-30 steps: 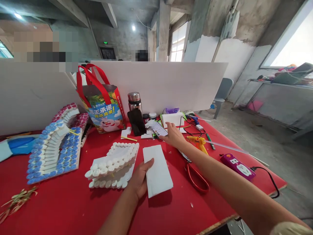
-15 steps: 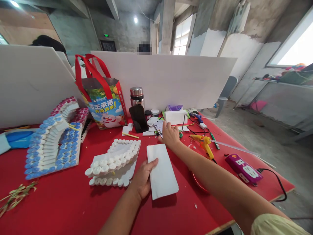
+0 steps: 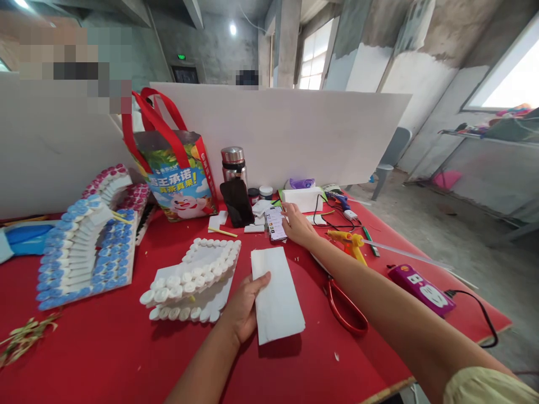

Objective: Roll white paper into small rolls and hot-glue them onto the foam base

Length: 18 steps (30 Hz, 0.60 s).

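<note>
A white folded sheet [image 3: 279, 297] is held by its left edge in my left hand [image 3: 247, 306], the thumb on top. My right hand [image 3: 298, 224] reaches forward over the red table, its fingers apart at the right edge of a lit phone [image 3: 275, 223] lying flat. Behind the phone's left side a dark phone [image 3: 237, 203] leans against a steel flask [image 3: 233, 163]. Left of my left hand sits a white piece lined with rolled discs [image 3: 189, 280]. Scissors with red handles [image 3: 347, 308] lie partly under my right forearm.
A yellow glue gun [image 3: 351, 241] and a purple power bank [image 3: 421, 287] lie at the right of the red table [image 3: 105, 353]. Blue and white rolled work [image 3: 80, 252] and a printed bag [image 3: 181, 179] stand at the left. A large white board [image 3: 286, 134] closes off the back.
My right hand has shifted slightly right, uncovering more of the lit phone, which now lies straighter. More of the red scissor handles shows. My left hand still holds the sheet.
</note>
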Tool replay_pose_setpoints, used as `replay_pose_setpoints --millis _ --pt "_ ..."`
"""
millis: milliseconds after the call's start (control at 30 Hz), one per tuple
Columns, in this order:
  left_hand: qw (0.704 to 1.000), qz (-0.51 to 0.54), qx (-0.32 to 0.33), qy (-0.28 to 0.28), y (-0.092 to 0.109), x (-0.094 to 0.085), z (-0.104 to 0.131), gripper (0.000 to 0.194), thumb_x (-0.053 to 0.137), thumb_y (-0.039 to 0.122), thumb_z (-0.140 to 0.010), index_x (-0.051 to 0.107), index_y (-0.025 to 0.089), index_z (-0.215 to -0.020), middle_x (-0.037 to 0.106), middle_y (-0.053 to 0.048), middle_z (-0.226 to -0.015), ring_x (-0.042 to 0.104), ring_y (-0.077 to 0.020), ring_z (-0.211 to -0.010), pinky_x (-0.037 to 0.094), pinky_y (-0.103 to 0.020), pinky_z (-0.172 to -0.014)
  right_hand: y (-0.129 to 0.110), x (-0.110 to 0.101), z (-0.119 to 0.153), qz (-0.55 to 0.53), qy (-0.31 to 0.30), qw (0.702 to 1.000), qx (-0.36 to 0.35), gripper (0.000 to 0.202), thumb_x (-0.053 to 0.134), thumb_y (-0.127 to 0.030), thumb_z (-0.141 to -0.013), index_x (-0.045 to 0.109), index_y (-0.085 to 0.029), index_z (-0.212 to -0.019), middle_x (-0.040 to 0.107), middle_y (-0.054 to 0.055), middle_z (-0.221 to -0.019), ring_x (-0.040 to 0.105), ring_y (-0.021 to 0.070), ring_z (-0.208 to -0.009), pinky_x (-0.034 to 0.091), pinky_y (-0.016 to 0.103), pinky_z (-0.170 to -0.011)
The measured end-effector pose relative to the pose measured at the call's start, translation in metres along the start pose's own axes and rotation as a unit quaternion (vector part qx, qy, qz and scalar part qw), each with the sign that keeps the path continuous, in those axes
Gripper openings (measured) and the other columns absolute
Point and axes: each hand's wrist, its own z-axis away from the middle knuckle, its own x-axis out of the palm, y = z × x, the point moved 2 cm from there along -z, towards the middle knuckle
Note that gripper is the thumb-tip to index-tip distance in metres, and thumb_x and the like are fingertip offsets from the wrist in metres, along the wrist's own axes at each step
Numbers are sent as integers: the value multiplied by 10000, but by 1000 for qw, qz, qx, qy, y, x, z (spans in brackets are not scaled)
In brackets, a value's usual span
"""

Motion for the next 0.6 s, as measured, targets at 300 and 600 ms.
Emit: replay_pose_setpoints --millis 300,600 --pt "1000 -4 -5 6 0 2 3 276 765 199 -817 689 67 -1047 779 -184 -904 769 -321 -813 607 -473 -853 -13 -33 15 -124 125 982 72 385 292 -403 -1027 591 -172 -1099 628 18 -729 589 172 -657 458 286 -692" --pt "999 -23 -23 -35 1 2 5 435 795 258 -803 663 90 -1182 779 -199 -962 775 -334 -827 612 -471 -833 -10 -44 35 -200 121 967 104 308 332 -373 -997 542 -206 -1148 669 11 -839 665 160 -685 479 296 -745"
